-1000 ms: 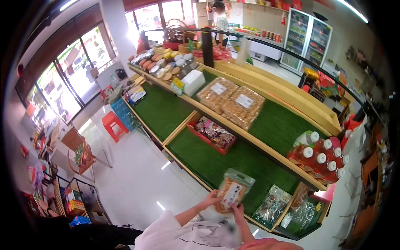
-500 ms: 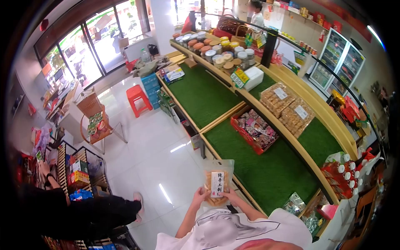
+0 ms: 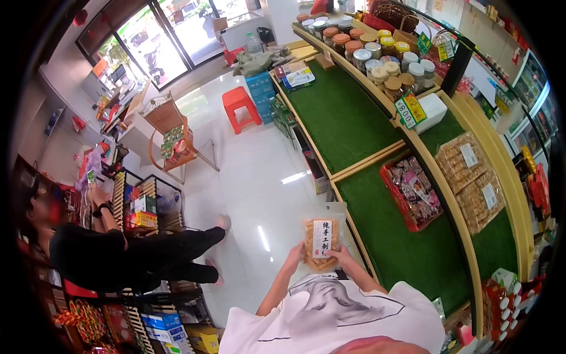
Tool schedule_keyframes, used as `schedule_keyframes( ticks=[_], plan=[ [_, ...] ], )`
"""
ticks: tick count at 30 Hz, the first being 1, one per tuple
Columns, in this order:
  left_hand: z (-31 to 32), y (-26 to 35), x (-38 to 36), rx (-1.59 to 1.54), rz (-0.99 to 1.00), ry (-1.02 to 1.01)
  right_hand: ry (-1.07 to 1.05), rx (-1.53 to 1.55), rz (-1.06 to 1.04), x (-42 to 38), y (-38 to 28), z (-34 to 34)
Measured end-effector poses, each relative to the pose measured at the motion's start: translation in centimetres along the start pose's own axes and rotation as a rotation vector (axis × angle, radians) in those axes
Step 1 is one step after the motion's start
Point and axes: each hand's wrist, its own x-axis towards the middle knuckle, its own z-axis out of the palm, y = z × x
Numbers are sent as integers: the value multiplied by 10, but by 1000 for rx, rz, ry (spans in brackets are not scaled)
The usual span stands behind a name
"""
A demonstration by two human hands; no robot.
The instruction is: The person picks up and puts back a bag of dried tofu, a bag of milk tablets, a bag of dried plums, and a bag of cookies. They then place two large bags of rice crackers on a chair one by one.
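A clear bag of golden stick snacks (image 3: pixel 313 259) with a white label hangs upright in front of my chest. My left hand (image 3: pixel 296 253) grips its left edge, and my right hand (image 3: pixel 340 255) pinches the lower right side, thumb near the label. Just right of the bag runs the wooden edge of a display stand (image 3: pixel 355 236) lined with green mat. On that stand lies a red tray (image 3: pixel 388 171) of small wrapped packets.
Jars (image 3: pixel 361 56) and large snack packs (image 3: pixel 491 219) occupy the upper shelf. A red stool (image 3: pixel 237 105) and a wicker chair (image 3: pixel 171 138) stand on the floor. At left, a person in black (image 3: pixel 88 256) faces shelves with boxes.
The view has turned left, so the stand appears further right and more of the person in black shows. Both hands still hold the bag.
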Motion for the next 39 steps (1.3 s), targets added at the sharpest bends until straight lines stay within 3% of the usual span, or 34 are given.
schedule_keyframes(
  ticks=[3,6,10,20,25,28,31,39],
  plan=[
    [1,26,53,27,-93,-71,22,72,-32,29,-33,-8],
    [11,55,97,77,3,-166,58,118,-19,55,-76,-14],
    [33,94,136,203,203,-118,30,146,-9,108,-85,-41],
    [25,150,203,64,113,60,-6,18,39,207,-139,-30],
    [-8,184,253,7,241,122,-43,53,12,258,-169,14],
    [-46,216,278,12,80,59,-54,47,37,310,-169,38],
    [-82,258,303,108,204,29,-79,12,111,335,-201,80],
    [-175,328,364,25,202,-18,-84,-6,90,416,-248,181]
  ],
)
